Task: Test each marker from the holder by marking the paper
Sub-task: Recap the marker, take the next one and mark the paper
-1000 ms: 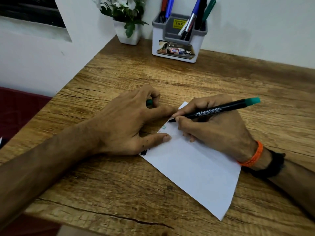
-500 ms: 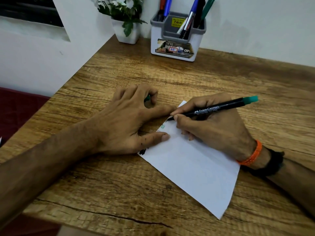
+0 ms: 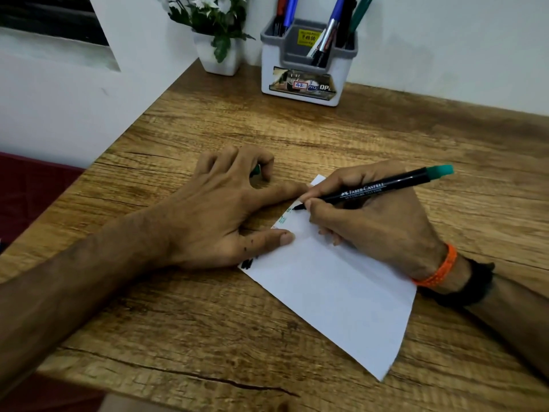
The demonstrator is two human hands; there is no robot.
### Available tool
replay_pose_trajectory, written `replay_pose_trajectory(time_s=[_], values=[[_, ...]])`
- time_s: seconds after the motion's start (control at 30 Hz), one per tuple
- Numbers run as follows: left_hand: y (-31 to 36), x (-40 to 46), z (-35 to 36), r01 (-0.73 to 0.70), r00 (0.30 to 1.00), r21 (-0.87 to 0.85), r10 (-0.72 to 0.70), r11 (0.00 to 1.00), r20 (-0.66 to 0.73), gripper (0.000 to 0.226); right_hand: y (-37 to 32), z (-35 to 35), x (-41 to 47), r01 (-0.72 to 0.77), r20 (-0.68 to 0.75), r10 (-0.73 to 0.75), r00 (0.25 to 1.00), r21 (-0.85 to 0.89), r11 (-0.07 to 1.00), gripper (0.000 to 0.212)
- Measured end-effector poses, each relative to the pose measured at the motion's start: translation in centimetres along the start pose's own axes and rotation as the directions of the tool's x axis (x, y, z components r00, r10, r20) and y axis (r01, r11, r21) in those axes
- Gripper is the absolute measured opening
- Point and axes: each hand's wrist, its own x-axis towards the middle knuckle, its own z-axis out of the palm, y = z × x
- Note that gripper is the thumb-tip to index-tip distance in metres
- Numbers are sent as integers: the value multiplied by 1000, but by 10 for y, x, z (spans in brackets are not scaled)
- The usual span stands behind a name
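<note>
A person sits at a wooden desk and tests markers on a sheet of white paper lying just right of centre. The right hand grasps a black marker with a teal end in a writing grip, its tip touching the paper's corner at 12 o'clock. The left hand pins that edge of the paper with thumb and forefinger, while its curled fingers clasp a small green piece, probably the marker's cap.

The task looks partly done. Along the paper's left edge sit a black scribble at 9 o'clock and small green marks nearer the tip; the rest of the sheet is blank. A grey and white holder stands at 12 o'clock on the desk against the wall, still holding red, blue, black and green markers, so several seem to remain. A potted plant stands just left of it.
</note>
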Motion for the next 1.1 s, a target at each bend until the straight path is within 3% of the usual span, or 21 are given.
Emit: replay_pose_trajectory(time_s=[1.1], values=[[-4, 0, 3, -11, 999, -1, 11, 1000, -37, 66, 5, 2, 3, 13, -12, -12, 1000, 24, 1000, 6]])
